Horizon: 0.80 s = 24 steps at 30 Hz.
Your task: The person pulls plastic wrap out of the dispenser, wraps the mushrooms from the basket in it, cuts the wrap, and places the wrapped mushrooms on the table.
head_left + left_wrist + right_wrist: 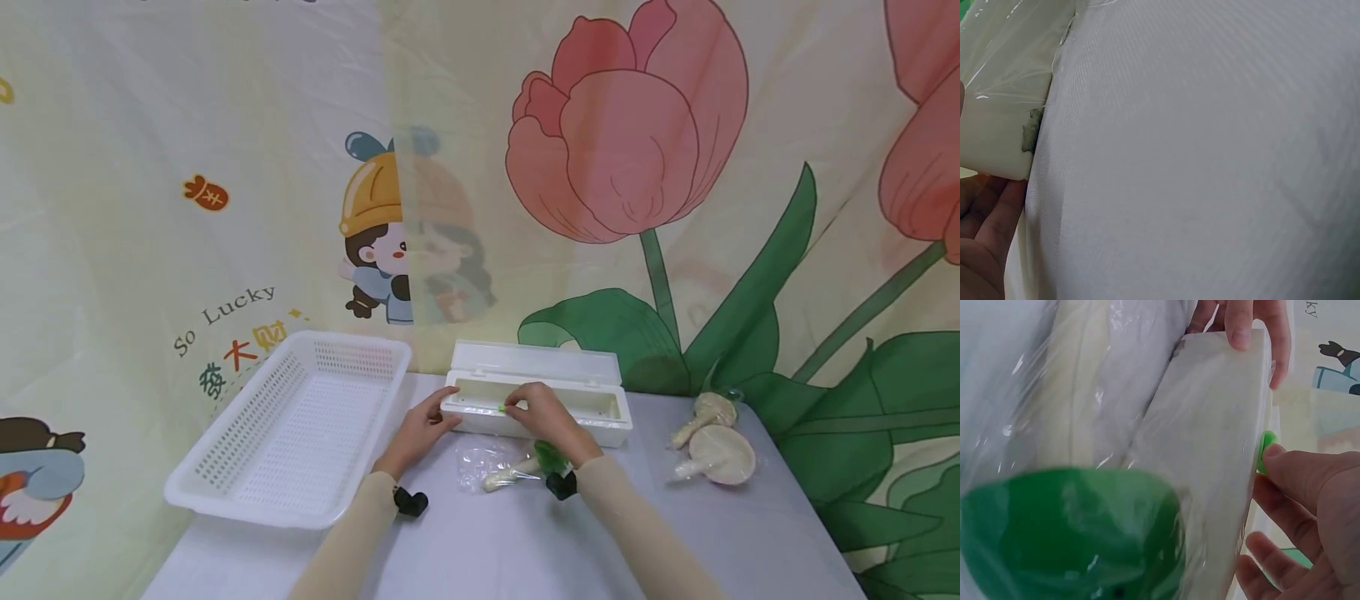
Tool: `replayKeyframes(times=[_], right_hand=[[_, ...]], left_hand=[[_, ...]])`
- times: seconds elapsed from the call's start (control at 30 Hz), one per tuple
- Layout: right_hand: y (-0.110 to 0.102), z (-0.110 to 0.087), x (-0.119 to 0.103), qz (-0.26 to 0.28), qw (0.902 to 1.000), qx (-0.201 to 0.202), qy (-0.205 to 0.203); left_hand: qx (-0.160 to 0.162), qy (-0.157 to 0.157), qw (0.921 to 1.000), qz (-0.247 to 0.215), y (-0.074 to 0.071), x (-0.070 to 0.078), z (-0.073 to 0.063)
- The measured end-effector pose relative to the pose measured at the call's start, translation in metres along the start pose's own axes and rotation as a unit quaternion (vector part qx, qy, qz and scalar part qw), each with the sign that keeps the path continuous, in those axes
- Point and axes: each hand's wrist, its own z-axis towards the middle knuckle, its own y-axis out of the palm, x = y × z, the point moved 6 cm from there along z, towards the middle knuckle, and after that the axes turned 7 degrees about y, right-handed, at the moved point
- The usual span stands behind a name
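Observation:
A long white box (480, 425) stands at the table's back with its lid (536, 362) raised behind it. At the box's left end my left hand (425, 427) grips it, thumb on the front wall and fingers round the end. My right hand (546, 414) pinches a small bright green piece (1266, 450) between thumb and forefinger at the box's front rim. Below that hand lies a utensil in clear plastic (510, 475), with a cream handle and a green head (1072, 531). Clear film shows over part of the box front in the left wrist view.
To the left stands a large white perforated basket (285, 521). Two more wrapped utensils lie at the table's right, one with a bundled light head (716, 408) and one with a round pale head (726, 454). A printed curtain (450, 67) hangs close behind.

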Motion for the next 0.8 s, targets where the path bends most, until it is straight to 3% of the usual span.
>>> replayKeyframes(times=[0.23, 0.63, 0.8], right_hand=[[-0.014, -0.008, 0.016, -0.007, 1.0000, 0.005, 0.004], [-0.037, -0.024, 0.045, -0.033, 0.9985, 0.028, -0.034], [-0.049, -0.031, 0.054, -0.048, 0.9979, 0.035, -0.027]], left_hand=[[0.003, -0.003, 1.0000, -0.006, -0.001, 0.000, -0.002], [0.015, -0.008, 0.9998, -0.012, -0.001, -0.001, -0.003], [0.013, -0.011, 0.9997, -0.020, 0.000, 0.001, -0.002]])
